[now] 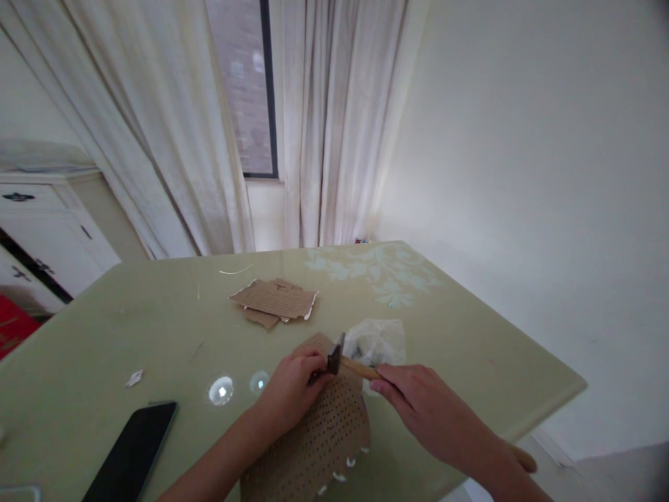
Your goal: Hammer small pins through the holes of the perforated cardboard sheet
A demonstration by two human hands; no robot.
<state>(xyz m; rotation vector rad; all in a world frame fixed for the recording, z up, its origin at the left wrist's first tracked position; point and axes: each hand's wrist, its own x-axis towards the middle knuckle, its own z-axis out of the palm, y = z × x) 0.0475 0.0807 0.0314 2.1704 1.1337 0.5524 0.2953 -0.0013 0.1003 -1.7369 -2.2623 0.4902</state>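
near edge: phone (133,450), dark screen up, lies flat on the pale green surface (157,328), left of the arms.

perforated cardboard sheet (313,439), brown with rows of small holes, lies flat at the near edge of the surface, its lower rim torn, with white flecks.

left hand (290,390) rests on the sheet, fingers curled in, tips pinched on a small dark thing (315,378). too small to tell what it is.

right hand (418,411) is closed around the wooden handle of a hammer (339,361). the dark head sits just above the sheet, right beside the left fingertips.

two bright round glare spots (221,390) on the surface left of the left hand. white scrap (134,378) further left.

clear plastic bag (379,341), crumpled, just behind the hammer, contents unclear.

mid surface: torn cardboard pieces (274,301) stacked loosely, well apart from the hands.

far: pale floral pattern (376,272) on the surface's far corner. white curtains (324,118) part around a window (245,84). white cabinet (47,230) at left, plain wall (548,174) at right.
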